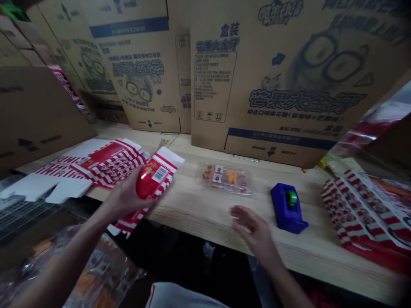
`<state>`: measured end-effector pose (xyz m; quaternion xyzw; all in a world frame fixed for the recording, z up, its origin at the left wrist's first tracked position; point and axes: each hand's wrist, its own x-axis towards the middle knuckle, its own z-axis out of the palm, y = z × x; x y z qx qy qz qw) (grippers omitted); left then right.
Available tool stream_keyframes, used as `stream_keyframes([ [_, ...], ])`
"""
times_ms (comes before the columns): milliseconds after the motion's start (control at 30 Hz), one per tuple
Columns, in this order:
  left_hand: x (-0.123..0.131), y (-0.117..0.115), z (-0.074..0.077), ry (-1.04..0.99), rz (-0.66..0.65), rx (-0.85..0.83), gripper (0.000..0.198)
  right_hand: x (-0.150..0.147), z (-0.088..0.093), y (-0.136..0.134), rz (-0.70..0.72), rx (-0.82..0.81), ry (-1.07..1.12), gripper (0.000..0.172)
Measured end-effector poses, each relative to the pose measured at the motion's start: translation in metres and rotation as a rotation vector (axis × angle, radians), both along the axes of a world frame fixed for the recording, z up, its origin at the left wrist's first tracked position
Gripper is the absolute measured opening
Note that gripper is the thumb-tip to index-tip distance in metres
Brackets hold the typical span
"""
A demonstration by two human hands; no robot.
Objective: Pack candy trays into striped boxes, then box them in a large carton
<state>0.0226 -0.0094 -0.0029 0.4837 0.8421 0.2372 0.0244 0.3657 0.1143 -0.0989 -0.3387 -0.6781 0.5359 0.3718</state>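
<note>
My left hand point(126, 194) grips a red and white striped carton point(154, 177) by its side, holding it tilted over the near edge of the wooden table point(208, 209). My right hand point(252, 226) hovers above the table with its fingers spread and nothing in it. Just beyond it lies a clear plastic packet of small orange and red pieces point(226, 177). A blue tape dispenser point(287, 207) with a green roll stands to the right of that hand.
Flat striped carton blanks point(96, 164) lie stacked at the left, and more point(362, 209) at the right. Large printed cardboard boxes point(289, 77) wall off the back of the table. Clear bags of packets point(96, 273) sit below the table at lower left.
</note>
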Motion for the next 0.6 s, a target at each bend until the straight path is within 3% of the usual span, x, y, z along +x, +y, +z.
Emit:
stream_keyframes([
  [67, 0.041, -0.005, -0.004, -0.01, -0.097, 0.015, 0.107, -0.05, -0.001, -0.016, 0.254, -0.276, 0.203, 0.069],
  [100, 0.06, -0.007, -0.01, -0.037, -0.136, 0.024, 0.107, -0.067, -0.001, -0.022, 0.327, -0.356, 0.284, 0.075],
  [200, 0.104, -0.008, -0.035, -0.177, -0.247, 0.084, 0.109, -0.084, 0.001, -0.035, 0.381, -0.442, 0.42, 0.066],
  [300, 0.124, -0.004, -0.056, -0.382, -0.235, 0.175, 0.103, -0.066, -0.001, -0.039, 0.241, -0.455, 0.373, 0.048],
  [400, 0.129, 0.003, -0.068, -0.687, -0.221, 0.21, 0.071, -0.038, -0.008, -0.034, 0.127, -0.464, 0.288, 0.034],
  [500, 0.132, 0.008, -0.079, -1.098, -0.24, 0.193, 0.035, -0.018, -0.016, -0.026, 0.119, -0.482, 0.245, 0.03],
  [600, 0.138, 0.01, -0.088, -1.314, -0.216, 0.223, 0.03, -0.008, -0.021, -0.019, 0.109, -0.496, 0.224, 0.032],
])
